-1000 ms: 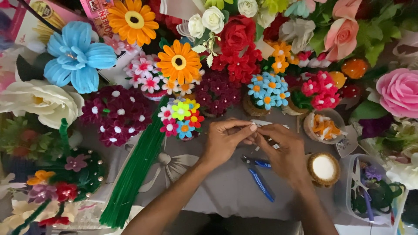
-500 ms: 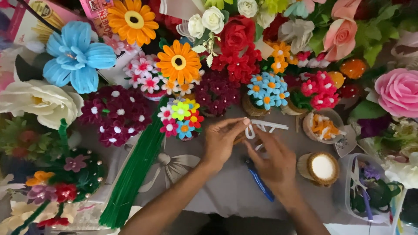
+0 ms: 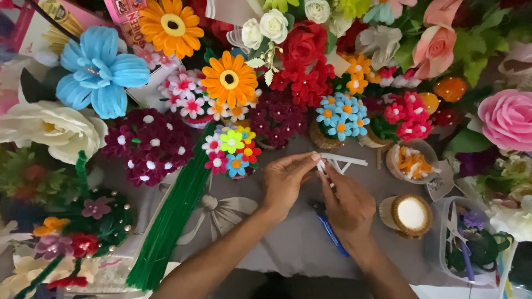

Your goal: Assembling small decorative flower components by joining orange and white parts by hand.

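Observation:
My left hand (image 3: 285, 181) and my right hand (image 3: 348, 204) meet over the grey table (image 3: 288, 243), both pinching a white pipe cleaner (image 3: 342, 160) that is folded into short loops and sticks out to the right. Blue-handled pliers (image 3: 331, 233) lie on the table under my right wrist, partly hidden. A small multicoloured pipe-cleaner flower bunch (image 3: 231, 148) stands just left of my left hand.
A bundle of green pipe cleaners (image 3: 172, 216) lies diagonally at the left. Handmade flowers ring the work area: blue (image 3: 100, 71), orange (image 3: 228, 78), red (image 3: 305, 55), pink rose (image 3: 507, 119). A small round white-topped pot (image 3: 411, 214) and a clear box (image 3: 476, 243) sit right.
My right hand has shifted left and up to close against my left hand on the white pipe cleaner, which is now bent into tighter loops. The pliers stay put.

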